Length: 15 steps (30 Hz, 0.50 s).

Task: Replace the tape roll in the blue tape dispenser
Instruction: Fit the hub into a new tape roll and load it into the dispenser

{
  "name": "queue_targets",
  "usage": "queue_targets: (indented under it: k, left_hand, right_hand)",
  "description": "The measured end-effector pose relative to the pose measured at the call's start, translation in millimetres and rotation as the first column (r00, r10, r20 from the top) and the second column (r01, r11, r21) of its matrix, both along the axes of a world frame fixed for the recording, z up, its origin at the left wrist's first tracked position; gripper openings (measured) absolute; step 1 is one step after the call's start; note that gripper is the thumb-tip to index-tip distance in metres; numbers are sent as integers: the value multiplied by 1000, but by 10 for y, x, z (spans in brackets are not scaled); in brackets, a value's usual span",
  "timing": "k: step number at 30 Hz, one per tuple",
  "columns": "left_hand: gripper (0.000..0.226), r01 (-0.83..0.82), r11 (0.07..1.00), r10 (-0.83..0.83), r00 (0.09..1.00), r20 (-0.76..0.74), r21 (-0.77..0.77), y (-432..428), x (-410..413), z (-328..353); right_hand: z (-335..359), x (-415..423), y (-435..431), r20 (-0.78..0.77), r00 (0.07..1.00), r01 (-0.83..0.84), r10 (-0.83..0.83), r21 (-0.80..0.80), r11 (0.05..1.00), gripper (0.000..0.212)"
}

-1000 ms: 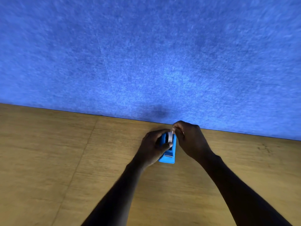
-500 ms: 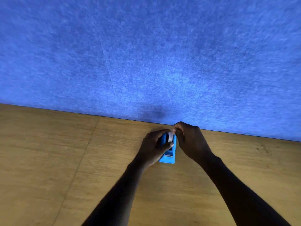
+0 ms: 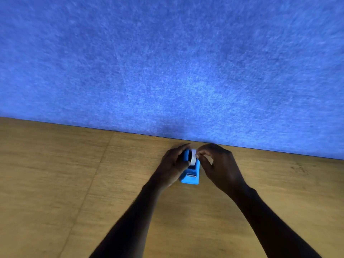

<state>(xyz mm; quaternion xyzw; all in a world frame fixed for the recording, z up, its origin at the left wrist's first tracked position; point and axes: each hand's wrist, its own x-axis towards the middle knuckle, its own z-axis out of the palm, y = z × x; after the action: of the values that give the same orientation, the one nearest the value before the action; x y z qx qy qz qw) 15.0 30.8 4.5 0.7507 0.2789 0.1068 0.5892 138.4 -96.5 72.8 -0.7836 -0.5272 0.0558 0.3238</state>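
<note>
Dispenser position: the blue tape dispenser (image 3: 190,176) sits on the wooden table (image 3: 74,183), close to the blue felt wall panel (image 3: 167,62) at the table's far edge. Its long axis runs near to far, roughly in line with my view; the metal cutter end (image 3: 191,175) points toward me, the roll end toward the panel.

Tape roll (image 3: 193,156): white, standing on edge in the far half of the dispenser.

My left hand (image 3: 172,166) is wrapped around the dispenser's left side, clamped on the body. My right hand (image 3: 221,168) has thumb and forefinger pinched together at the roll's right rim; whether they hold tape I cannot tell.

Change from the earlier frame: my right hand now sits further right, exposing more of the roll. Dispenser orientation unchanged.
</note>
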Motion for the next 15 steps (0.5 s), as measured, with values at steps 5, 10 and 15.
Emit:
queue_targets:
  k: [5,10,15]
  left_hand:
    - [59,-46,999,45,998,45,19,-32,1,41]
    - [58,-65,988,59,997,47,140,-59,71,81]
    - [62,-118,983,118,993,8,138,-53,115,-13]
  right_hand:
    - [-180,-157,-115,124,992,-19,11,60,998,8]
    - [-340,-270,-166,291,957,-23,-5,91,996,11]
    - [-423,-324,-192,366,931,-28,-7,89,996,13]
